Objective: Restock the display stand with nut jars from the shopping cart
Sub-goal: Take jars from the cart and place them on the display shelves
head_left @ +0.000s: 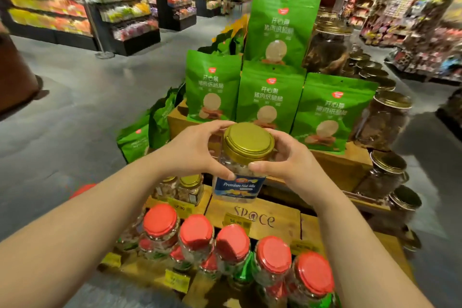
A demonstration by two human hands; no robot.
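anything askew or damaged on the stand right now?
Nothing looks spilled or broken. The one oddity: among the red-lidded jars in the front row, the third from the left sits tilted, its lid angled off level while its neighbours stand upright. Both hands hold the gold-lidded nut jar upright.

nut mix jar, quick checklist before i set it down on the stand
1. Both hands on the nut mix jar: left hand and right hand hold it below the lid. Ok.
2. Gold lid seated: ok.
3. Jar upright: slightly tilted, ok.
4. Label facing the person: ok.
5. Free spot on the wooden crate beside the gold-lidded jars: cannot tell, the jar hides it.
6. Red-lidded jars out of the path: ok.
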